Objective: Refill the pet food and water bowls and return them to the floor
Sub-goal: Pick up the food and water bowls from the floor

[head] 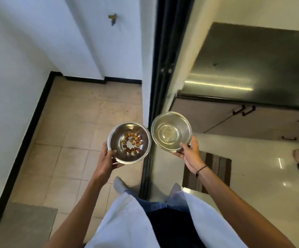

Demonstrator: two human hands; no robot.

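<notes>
Left hand (109, 158) grips the near rim of the food bowl (129, 143), thumb inside, kibble (132, 143) in the bottom. Right hand (189, 151) pinches the near rim of the water bowl (171, 131), just right of the food bowl, rims almost touching. Both are held above the tile floor (84, 111), a dark door frame (161, 68) beyond them.

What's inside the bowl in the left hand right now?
Brown kibble pieces scattered in the steel bowl, not covering its bottom. Nothing visibly hidden.
</notes>
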